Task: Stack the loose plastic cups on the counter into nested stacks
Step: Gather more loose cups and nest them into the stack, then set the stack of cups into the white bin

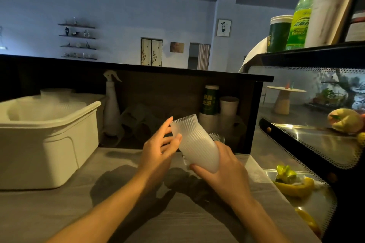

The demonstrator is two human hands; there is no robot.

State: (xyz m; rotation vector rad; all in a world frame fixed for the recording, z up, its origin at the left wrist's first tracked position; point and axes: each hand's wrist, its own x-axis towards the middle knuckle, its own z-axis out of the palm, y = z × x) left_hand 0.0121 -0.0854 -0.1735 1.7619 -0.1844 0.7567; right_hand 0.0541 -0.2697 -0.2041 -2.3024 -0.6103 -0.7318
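A frosted, ribbed plastic cup (195, 144) is held tilted above the counter, its open rim pointing up and to the left. My right hand (223, 171) grips its lower end from below and behind. My left hand (160, 148) touches the cup's upper side near the rim with thumb and fingertips. Another ribbed clear cup (217, 137) stands just behind the held one on the counter, mostly hidden. More translucent cups (57, 94) sit in a white bin at the left.
The white bin (49, 144) fills the counter's left side. At the back stand a spray bottle (111, 104), paper cups (229, 108) and a green cup (210, 100). A glass display case with fruit (316, 144) borders the right.
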